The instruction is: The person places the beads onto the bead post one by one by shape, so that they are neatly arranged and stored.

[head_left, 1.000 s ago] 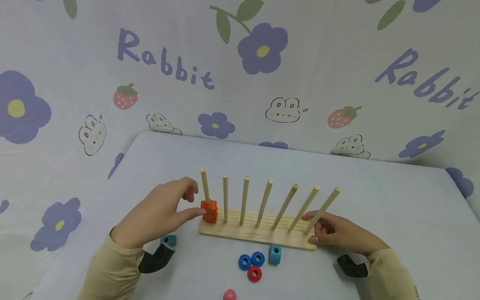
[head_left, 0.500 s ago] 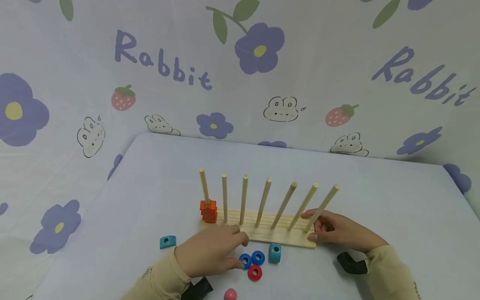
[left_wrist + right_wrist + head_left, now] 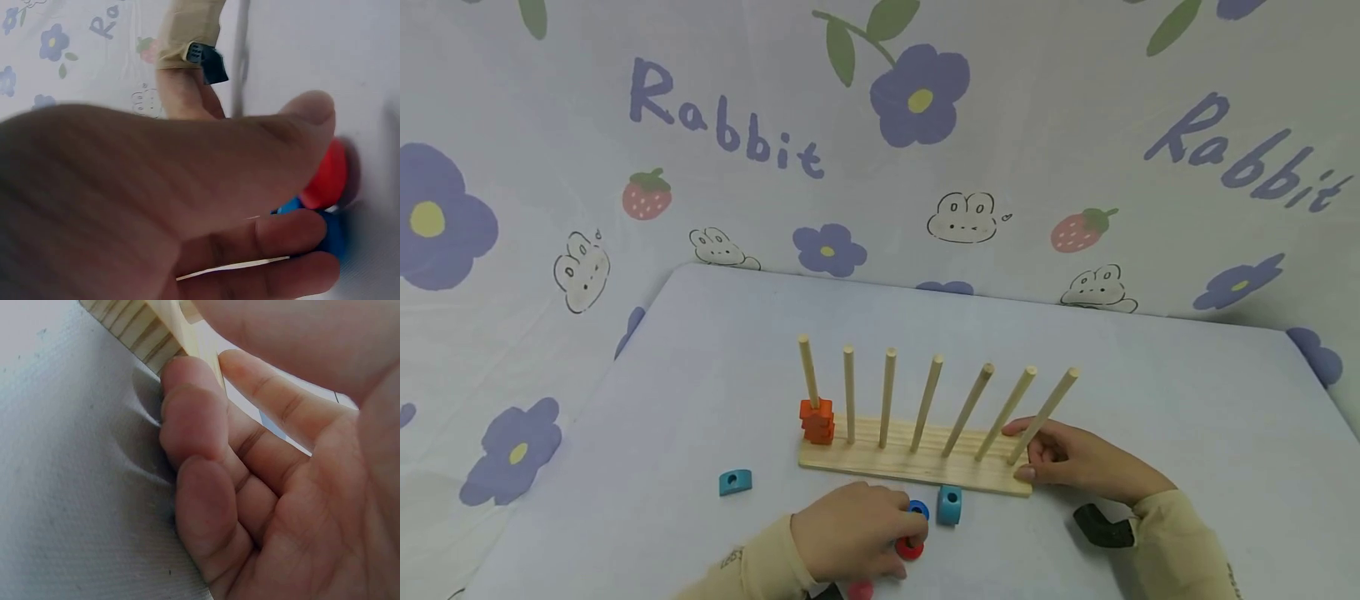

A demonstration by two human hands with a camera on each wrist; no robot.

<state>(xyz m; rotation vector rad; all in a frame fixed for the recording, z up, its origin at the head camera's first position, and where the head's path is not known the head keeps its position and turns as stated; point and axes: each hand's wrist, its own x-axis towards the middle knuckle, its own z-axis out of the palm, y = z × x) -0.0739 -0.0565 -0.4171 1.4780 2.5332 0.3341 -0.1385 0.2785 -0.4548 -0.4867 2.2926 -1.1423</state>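
A wooden peg rack (image 3: 917, 468) with a row of upright dowels stands on the table. Several orange blocks (image 3: 817, 422) are stacked on its leftmost dowel. My right hand (image 3: 1078, 462) grips the rack's right end, thumb at the front and fingers curled at the far side; the right wrist view shows its fingertips against the wooden base (image 3: 134, 331). In front of the rack, my left hand (image 3: 857, 531) reaches over the small rings, thumb and fingers apart. A red ring (image 3: 330, 175) lies by its thumb and a blue ring (image 3: 918, 509) by its fingers. The other blue ring is hidden in the head view.
One teal block (image 3: 950, 505) with a hole lies just in front of the rack, and another teal block (image 3: 735, 482) lies to its left. Partly behind the left wrist is a pink bead (image 3: 861, 591). A patterned cloth (image 3: 880, 167) hangs behind the table.
My left hand has left the orange stack and moved right and toward me, down to the rings. My right hand keeps its grip on the rack's end.
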